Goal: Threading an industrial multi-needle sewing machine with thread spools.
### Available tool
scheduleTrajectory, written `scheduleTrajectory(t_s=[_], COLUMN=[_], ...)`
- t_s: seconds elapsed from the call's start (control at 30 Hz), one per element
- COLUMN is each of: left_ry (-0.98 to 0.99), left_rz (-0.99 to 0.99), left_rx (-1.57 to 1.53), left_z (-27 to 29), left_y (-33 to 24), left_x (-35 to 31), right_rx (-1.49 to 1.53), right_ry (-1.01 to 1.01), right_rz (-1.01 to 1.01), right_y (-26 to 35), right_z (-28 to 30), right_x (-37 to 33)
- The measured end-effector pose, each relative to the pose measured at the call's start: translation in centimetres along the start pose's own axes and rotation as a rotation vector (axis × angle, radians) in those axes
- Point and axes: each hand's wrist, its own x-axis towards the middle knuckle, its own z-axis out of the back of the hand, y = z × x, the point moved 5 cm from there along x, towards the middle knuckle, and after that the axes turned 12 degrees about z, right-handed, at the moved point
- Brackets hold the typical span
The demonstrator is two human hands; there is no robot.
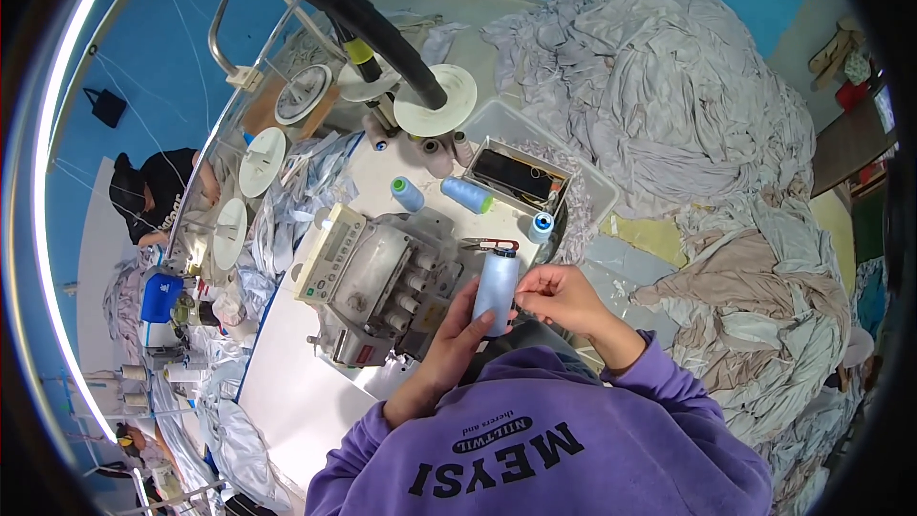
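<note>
Sweatshirt lettered. Near sewing machine: three blue spools; one cone gripped by left hand; right hand pinched, contents unclear.

You were in a sewing workshop. A sewing machine stood before you near blue thread cones, with cloth heaped on your right.

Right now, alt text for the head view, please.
A person's left hand grips a pale blue, cylindrical thread spool, with the right hand, fingers bent, close beside it. To their left, a boxy white sewing machine stands on a white table; a large heap of crumpled pale grey cloth fills the upper right.
</note>
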Motion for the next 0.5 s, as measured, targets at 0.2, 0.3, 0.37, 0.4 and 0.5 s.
scheduleTrajectory(t_s=[0.2,0.3,0.37,0.4,0.5], left_ry=[0.004,0.013,-0.004,-0.033,-0.090], left_rz=[0.055,0.066,0.055,0.034,-0.103], left_rx=[-0.105,-0.107,-0.033,0.037,0.422], left_z=[-0.1,-0.3,-0.4,-0.2,0.2], left_y=[0.4,0.7,0.8,0.8,0.5], left_x=[0.5,1.0,1.1,1.2,1.0], right_rx=[0.614,0.927,1.101,1.096,0.306], right_ry=[-0.135,-0.040,0.143,0.123,-0.118], right_rz=[-0.105,-0.063,0.025,0.033,0.087], right_y=[-0.9,-2.6,-2.2,-1.9,-0.9], right_z=[1.6,2.6,2.7,2.7,1.9], right_x=[-0.9,-1.6,-2.2,-2.5,-2.4])
